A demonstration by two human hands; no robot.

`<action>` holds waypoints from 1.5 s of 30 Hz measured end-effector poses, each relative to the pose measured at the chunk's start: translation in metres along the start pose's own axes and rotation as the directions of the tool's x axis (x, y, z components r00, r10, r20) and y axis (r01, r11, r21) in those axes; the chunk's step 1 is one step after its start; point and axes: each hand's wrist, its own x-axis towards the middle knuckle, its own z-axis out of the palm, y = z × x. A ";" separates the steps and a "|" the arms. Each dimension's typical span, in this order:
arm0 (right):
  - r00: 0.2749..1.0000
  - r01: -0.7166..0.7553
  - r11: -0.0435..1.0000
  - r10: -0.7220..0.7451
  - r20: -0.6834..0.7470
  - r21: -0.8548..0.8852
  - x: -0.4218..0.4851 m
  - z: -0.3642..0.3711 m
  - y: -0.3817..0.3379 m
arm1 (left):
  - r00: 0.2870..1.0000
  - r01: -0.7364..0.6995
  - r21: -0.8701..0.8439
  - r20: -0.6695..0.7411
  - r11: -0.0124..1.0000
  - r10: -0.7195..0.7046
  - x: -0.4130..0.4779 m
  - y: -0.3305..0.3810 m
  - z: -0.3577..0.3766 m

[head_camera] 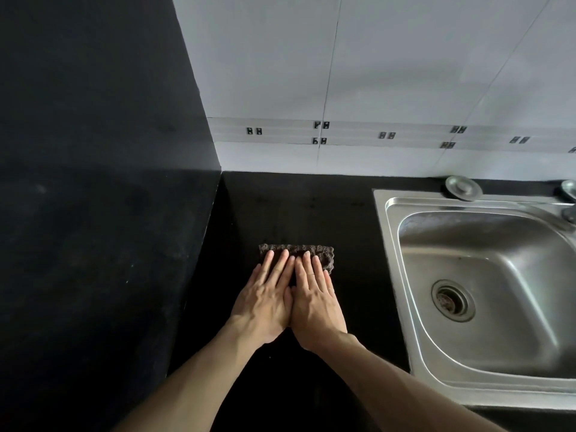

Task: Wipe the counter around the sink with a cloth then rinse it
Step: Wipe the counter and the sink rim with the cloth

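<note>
Cloth: the dark brown, knobbly-textured folded cloth (298,249) lies flat on the black stone counter (296,207), left of the sink and well short of the back wall; only its far strip and right edge show past my fingers.
Left hand: my left hand (264,302) lies palm down on the cloth's near left part, fingers straight and slightly spread, pressing rather than gripping.
Right hand: my right hand (315,302) is flat in the same way on the cloth's right part, fingers straight, nothing curled round the fabric.
Hands together: the two hands sit side by side, touching along the thumbs and inner edges, and both forearms reach in from the bottom of the view.
Sink: the rectangular stainless steel sink (384,226) is set into the counter to my right, apart from the cloth, with a strip of bare counter between them.
Drain: a round metal drain strainer (452,300) sits in the bowl's floor.
Sink's back edge: a round flat metal disc (463,188) rests at the far rim; a metal fitting (569,190) is cut off at the right edge.
Walls: white glossy wall tiles (389,73) with a band of small metallic squares behind; a dark side wall (93,135) on my left.
</note>
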 end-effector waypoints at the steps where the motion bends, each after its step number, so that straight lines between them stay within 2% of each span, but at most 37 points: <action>1: 1.000 -0.001 1.000 0.001 0.004 -0.004 0.008 -0.002 0.001 | 1.000 0.003 -0.003 0.006 1.000 -0.003 0.007 -0.003 -0.004; 8: 1.000 0.000 1.000 0.000 -0.004 0.017 0.052 -0.009 0.009 | 1.000 0.002 0.025 -0.001 1.000 -0.002 0.046 -0.023 -0.011; 19: 1.000 -0.025 0.997 0.025 0.001 0.073 0.123 -0.029 0.013 | 1.000 0.021 -0.050 -0.016 0.999 -0.021 0.111 -0.054 -0.032; 25: 0.999 -0.030 0.998 0.029 0.019 0.062 0.168 -0.041 0.019 | 1.000 -0.021 0.030 0.004 0.999 0.021 0.157 -0.079 -0.032; 31: 0.999 -0.030 0.999 0.029 0.029 0.041 0.217 -0.054 0.019 | 0.999 -0.019 0.016 0.031 1.000 0.018 0.200 -0.104 -0.047; 37: 0.999 -0.027 0.999 0.028 -0.030 0.034 0.232 -0.049 0.019 | 0.999 -0.005 -0.065 0.033 0.998 0.007 0.209 -0.115 -0.053; 41: 0.999 -0.035 0.999 0.035 -0.021 0.007 0.236 -0.045 0.017 | 0.997 0.000 -0.022 0.079 1.000 0.002 0.203 -0.113 -0.065; 45: 1.000 -0.020 1.000 0.020 -0.010 -0.013 0.239 -0.038 0.003 | 0.985 0.099 0.027 0.139 0.995 -0.102 0.193 -0.118 -0.082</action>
